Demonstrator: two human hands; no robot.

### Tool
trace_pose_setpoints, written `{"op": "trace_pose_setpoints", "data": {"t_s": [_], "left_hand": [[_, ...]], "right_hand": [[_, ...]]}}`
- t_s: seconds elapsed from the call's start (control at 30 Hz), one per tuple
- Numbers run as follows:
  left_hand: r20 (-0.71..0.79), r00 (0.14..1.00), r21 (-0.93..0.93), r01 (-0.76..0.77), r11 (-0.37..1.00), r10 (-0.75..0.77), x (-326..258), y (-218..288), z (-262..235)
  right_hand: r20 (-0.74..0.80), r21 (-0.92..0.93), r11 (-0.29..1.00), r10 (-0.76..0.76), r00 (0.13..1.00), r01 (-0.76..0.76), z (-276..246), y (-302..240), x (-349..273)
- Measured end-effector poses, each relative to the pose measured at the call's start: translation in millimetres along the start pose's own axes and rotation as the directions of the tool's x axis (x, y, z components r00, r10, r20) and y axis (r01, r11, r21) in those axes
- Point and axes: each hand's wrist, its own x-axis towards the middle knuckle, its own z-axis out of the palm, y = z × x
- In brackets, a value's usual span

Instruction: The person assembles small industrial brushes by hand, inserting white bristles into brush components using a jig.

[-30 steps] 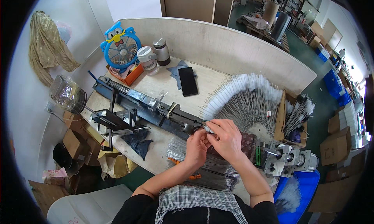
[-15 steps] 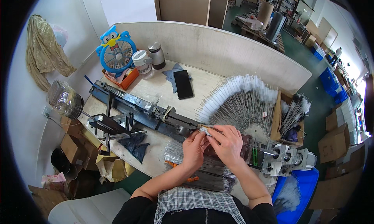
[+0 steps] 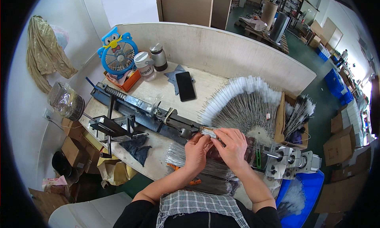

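Note:
Both of my hands meet over the middle of the workbench. My left hand [image 3: 196, 152] and my right hand [image 3: 233, 148] pinch a small silvery metal piece [image 3: 208, 132] between their fingertips. It sits at the right end of a long dark metal machine [image 3: 138, 111] lying slantwise across the bench. Under my wrists lies a bundle of thin grey wires [image 3: 190, 164]. Beyond my hands, a fan of thin rods with white tips [image 3: 245, 101] spreads over the bench.
A black phone [image 3: 185, 86], two lidded cups [image 3: 152, 61] and a blue owl-shaped fan [image 3: 116, 53] stand at the back. A metal fixture [image 3: 295, 162] sits at the right, a cardboard box of rods [image 3: 295, 119] behind it, a blue bin [image 3: 301, 196] below.
My hands stay together at the machine's right end, with only small finger shifts on the metal piece. The view has swung slightly, so everything sits a little lower and left.

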Motion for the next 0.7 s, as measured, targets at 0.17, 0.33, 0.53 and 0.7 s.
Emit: {"op": "trace_pose_setpoints", "data": {"t_s": [0.17,0.33,0.53,0.7], "left_hand": [[0.003,1.000,-0.004,0.013,1.000,-0.013,1.9,1.2,-1.2],[0.006,0.999,-0.048,0.036,0.998,-0.036,-1.5,9.2,2.6],[0.026,0.998,-0.028,0.066,0.997,-0.065,-10.4,11.9,-0.3],[0.042,0.994,0.062,0.102,0.993,-0.105,-12.0,11.0,3.8]], "right_hand": [[0.021,-0.002,1.000,0.002,1.000,-0.002,-9.1,-6.6,5.8],[0.035,0.003,1.000,0.022,0.999,-0.022,-21.1,-7.1,8.3],[0.189,-0.028,0.999,0.021,0.982,-0.016,-26.7,-4.7,-6.2],[0.139,-0.005,1.000,0.023,0.990,-0.022,-40.5,-1.0,-3.2]]}}
